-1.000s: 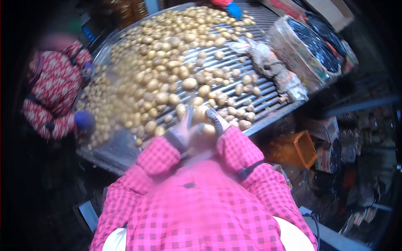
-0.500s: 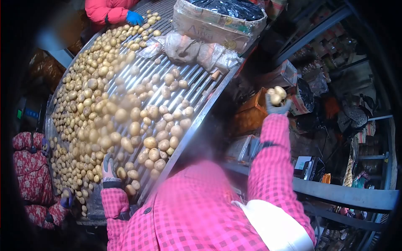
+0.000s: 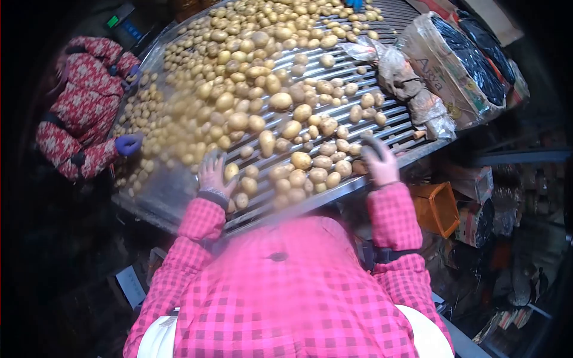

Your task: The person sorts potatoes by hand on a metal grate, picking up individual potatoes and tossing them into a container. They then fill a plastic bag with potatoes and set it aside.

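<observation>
Pale brown potatoes (image 3: 301, 160) of mixed sizes lie across a slatted metal table (image 3: 358, 62). My left hand (image 3: 213, 175), in a glove with grey fingertips, rests among potatoes near the front edge. Its fingers are spread, and a potato (image 3: 231, 172) sits beside the thumb. Over the right side of the table, my right hand (image 3: 382, 162) reaches to the end of a loose group of larger potatoes. Its fingers are apart, with a brownish potato (image 3: 360, 167) next to the thumb side. No potato shows in either palm.
A person in a red floral jacket (image 3: 89, 83) with purple gloves (image 3: 128, 144) works at the left. Another person's blue glove (image 3: 354, 3) shows at the top. Plastic-wrapped bundles (image 3: 401, 77) and a bag-lined carton (image 3: 444, 68) stand back right. An orange crate (image 3: 434, 209) is below right.
My view has swung back toward the table. My right hand, which held several potatoes above the orange crate, is now over the table without them. My left hand stays among the potatoes.
</observation>
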Action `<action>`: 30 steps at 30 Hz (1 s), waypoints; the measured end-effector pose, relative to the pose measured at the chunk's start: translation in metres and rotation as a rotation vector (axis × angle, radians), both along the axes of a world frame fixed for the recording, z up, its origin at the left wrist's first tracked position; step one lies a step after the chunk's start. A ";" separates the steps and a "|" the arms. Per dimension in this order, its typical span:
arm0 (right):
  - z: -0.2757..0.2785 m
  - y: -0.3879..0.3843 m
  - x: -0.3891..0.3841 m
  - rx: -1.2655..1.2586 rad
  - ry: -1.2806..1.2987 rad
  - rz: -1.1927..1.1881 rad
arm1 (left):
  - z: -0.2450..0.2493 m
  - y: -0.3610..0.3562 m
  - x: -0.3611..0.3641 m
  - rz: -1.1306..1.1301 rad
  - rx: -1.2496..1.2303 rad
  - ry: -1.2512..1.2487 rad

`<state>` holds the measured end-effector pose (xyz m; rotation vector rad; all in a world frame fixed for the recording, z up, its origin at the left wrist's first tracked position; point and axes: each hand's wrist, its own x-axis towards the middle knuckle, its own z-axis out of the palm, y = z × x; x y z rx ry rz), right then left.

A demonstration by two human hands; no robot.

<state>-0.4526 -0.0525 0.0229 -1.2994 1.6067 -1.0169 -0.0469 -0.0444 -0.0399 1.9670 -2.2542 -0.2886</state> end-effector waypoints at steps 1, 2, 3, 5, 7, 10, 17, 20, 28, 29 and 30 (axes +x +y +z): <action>0.002 -0.003 0.036 0.046 0.114 0.152 | -0.008 0.002 0.009 0.052 -0.024 0.014; 0.004 -0.001 0.071 0.009 0.157 0.307 | -0.013 0.008 0.016 0.070 -0.023 0.015; 0.005 -0.003 0.096 -0.091 0.430 0.585 | -0.016 0.013 0.023 0.093 -0.012 0.081; -0.014 0.001 0.129 -0.348 0.846 0.954 | -0.025 0.020 0.034 0.108 -0.009 0.117; -0.044 0.001 0.135 -0.441 0.929 1.106 | -0.029 0.025 0.040 0.108 0.068 0.120; -0.030 -0.025 0.121 -0.380 0.876 0.878 | -0.015 0.029 0.041 -0.067 0.130 0.222; -0.013 -0.115 0.130 -0.316 0.851 0.417 | -0.008 0.026 0.022 -0.391 0.140 0.393; -0.001 -0.155 0.196 -0.298 0.742 0.548 | -0.001 0.021 0.017 -0.376 0.177 0.419; -0.056 -0.136 0.264 -0.310 0.859 0.707 | -0.003 0.013 0.037 -0.035 0.189 0.816; -0.059 -0.129 0.253 -0.273 0.924 0.712 | -0.003 0.011 0.033 0.157 0.076 0.879; -0.051 -0.121 0.240 -0.207 0.945 0.779 | 0.006 -0.010 0.042 0.030 0.017 0.739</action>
